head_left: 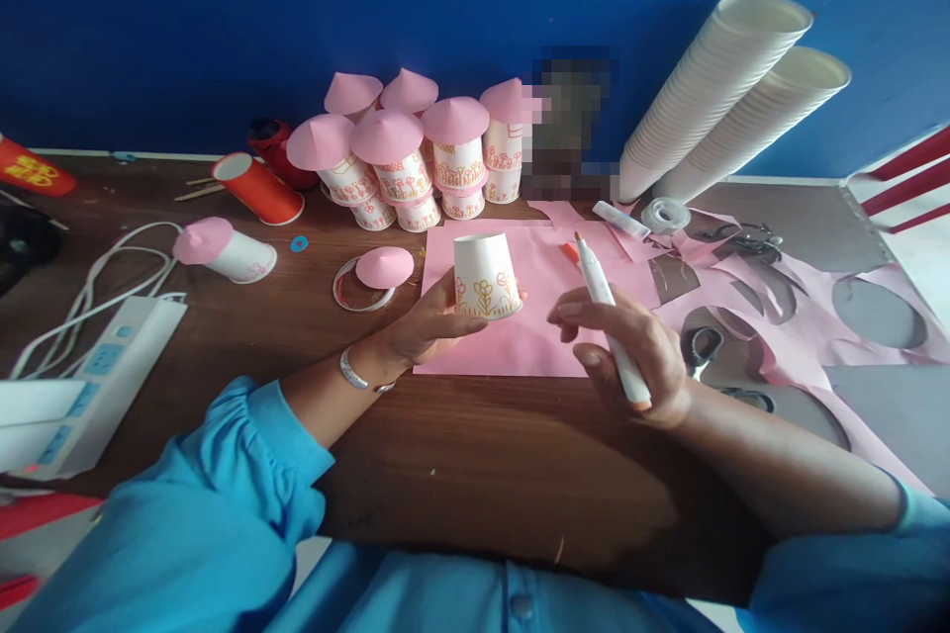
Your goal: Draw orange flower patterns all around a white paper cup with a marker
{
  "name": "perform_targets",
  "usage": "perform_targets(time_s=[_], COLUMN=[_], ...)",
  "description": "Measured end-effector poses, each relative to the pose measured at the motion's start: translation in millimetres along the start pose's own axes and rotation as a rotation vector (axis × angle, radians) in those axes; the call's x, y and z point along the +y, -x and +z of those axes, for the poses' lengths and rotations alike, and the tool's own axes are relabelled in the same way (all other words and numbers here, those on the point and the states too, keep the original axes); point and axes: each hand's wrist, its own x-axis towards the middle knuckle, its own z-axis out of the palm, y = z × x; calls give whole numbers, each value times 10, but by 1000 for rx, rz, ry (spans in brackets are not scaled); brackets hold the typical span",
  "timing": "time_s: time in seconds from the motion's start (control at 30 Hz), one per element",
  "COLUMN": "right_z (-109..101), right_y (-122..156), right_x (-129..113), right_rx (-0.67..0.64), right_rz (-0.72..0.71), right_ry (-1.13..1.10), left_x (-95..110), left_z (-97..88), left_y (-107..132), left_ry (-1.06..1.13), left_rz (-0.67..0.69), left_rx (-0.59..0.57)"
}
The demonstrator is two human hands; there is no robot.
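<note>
Paper cup (481, 257) clasped low in the curled left hand (434, 324), presumably to expose its drawn flowers (484, 297); marker (598, 279) loosely gripped in half-curled right hand (653, 356).

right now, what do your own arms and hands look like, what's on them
Both the left hand and right hand are ungloved. The bright blue cloth left sleeve gathers into a flat band on the forearm; the matching blue right sleeve also leaves the forearm bare. A silver-coloured metal bracelet circles the left wrist; none shows on the right.
</note>
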Motion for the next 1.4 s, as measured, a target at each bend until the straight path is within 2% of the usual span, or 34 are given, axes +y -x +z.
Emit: perform_targets(time_s=[0.13, 0.23, 0.57, 0.77, 0.93, 1.03, 1.27, 1.4], right_z=[102, 149, 171, 135, 128, 136, 165, 98], right_y=[41, 43, 64, 49, 12, 8, 27, 17], right_x=[168, 280, 356, 340, 322, 325, 331, 267], right_rx=[30, 10, -131, -136, -112, -108, -86, 8], right_rz=[126, 183, 180, 151, 106, 97, 104, 84], right_ry=[-47, -66, -105, 26, 131, 126, 55, 59], left_x=[21, 61, 73, 47, 30, 33, 61, 41], left_z=[17, 42, 51, 49, 47, 56, 90, 66], left_y=[1, 12, 40, 18, -8, -13, -9, -2], left_ry=[52, 51, 47, -4, -92, -102, -4, 3], left_rz=[-1, -35, -105, -77, -40, -43, -25, -15], left_rx=[-12, -69, -193, -136, -37, -23, -98, -19])
